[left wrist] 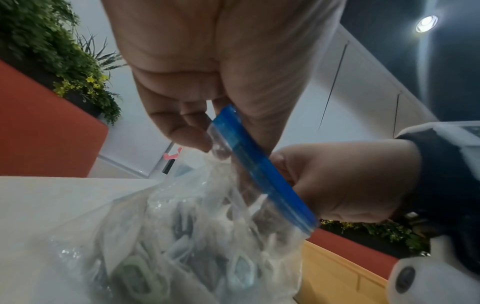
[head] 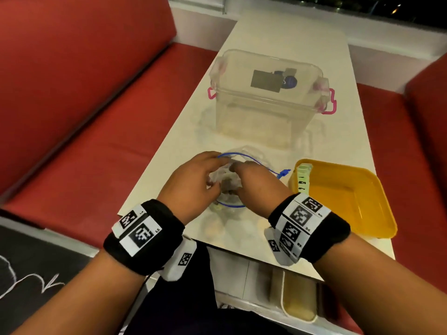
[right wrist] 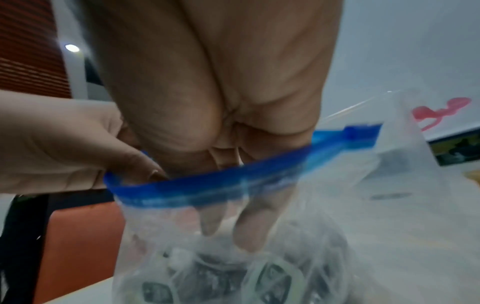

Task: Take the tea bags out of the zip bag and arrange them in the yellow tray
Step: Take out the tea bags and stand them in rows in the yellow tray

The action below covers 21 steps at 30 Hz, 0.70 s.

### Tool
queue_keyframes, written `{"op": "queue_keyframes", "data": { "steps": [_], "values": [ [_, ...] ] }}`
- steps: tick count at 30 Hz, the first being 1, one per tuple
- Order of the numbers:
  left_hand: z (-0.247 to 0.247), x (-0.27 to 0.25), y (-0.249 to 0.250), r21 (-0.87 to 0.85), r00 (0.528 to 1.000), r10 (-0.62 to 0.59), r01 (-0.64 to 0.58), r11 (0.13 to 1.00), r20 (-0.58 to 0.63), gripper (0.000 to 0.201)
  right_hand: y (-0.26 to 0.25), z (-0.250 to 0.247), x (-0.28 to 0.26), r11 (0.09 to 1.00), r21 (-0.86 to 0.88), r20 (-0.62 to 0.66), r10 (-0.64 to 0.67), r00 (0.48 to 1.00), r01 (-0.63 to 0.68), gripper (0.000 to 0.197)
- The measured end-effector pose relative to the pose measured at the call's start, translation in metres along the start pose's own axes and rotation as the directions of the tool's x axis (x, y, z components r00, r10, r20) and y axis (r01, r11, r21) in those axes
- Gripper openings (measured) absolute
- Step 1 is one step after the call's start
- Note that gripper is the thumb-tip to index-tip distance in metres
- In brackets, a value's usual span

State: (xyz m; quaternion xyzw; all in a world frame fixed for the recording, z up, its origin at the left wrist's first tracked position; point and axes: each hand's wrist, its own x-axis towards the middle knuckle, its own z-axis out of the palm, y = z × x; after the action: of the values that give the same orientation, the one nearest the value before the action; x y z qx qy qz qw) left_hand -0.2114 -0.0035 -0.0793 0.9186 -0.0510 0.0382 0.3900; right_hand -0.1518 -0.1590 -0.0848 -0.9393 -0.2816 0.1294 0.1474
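The zip bag point(head: 229, 180) sat on the table right between both hands, mouth held open. Left hand point(head: 191, 182) pinched the blue rim; right hand point(head: 256, 187) had its fingers point(right wrist: 249, 232) down inside among the tea bags point(right wrist: 213, 279), though I couldn't tell whether they'd grabbed one. So it was the fishing-out step. Next it needed a pinch on one, then a carry to the yellow tray point(head: 377, 228) just right of the right hand.

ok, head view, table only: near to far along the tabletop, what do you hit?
Zip bag with both hands at its mouth, left hand holding the rim, right hand reaching in → clear lidded storage box with pink latches. The yellow tray sits beside the bag, so its place in that order is unclear.
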Motion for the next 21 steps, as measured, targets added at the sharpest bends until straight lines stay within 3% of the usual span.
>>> {"op": "queue_keyframes", "data": {
  "steps": [3,9,13,16,17,21],
  "values": [
    [-0.002,0.0,-0.004,-0.029,1.0,0.003,-0.002,1.0,0.025,0.061,-0.005,0.012,0.021,0.995,-0.088,-0.004,-0.057,0.998,0.057,0.026],
    [-0.007,-0.003,-0.006,-0.015,0.999,-0.01,0.011,1.0,0.036,0.062,0.0,0.026,0.039,0.99,-0.14,0.0,-0.016,1.0,0.016,0.017],
    [-0.006,-0.004,-0.008,0.001,0.998,-0.04,0.04,0.999,0.048,0.06,0.0,0.022,0.036,0.985,-0.172,0.102,-0.018,0.995,0.035,0.005],
    [-0.003,-0.003,-0.009,-0.008,0.998,-0.041,0.042,0.999,0.038,0.058,0.001,0.019,0.028,0.979,-0.2,0.089,-0.024,0.996,0.041,0.034],
    [-0.003,-0.003,-0.009,-0.007,0.999,-0.039,0.039,0.999,0.032,0.058,0.001,0.019,0.025,0.978,-0.204,0.073,-0.034,0.997,0.049,0.036],
    [-0.002,-0.003,-0.007,0.009,1.0,-0.019,0.019,1.0,0.003,0.054,-0.005,0.007,0.006,0.964,-0.258,0.017,-0.07,0.997,0.072,0.011]
  ]
}}
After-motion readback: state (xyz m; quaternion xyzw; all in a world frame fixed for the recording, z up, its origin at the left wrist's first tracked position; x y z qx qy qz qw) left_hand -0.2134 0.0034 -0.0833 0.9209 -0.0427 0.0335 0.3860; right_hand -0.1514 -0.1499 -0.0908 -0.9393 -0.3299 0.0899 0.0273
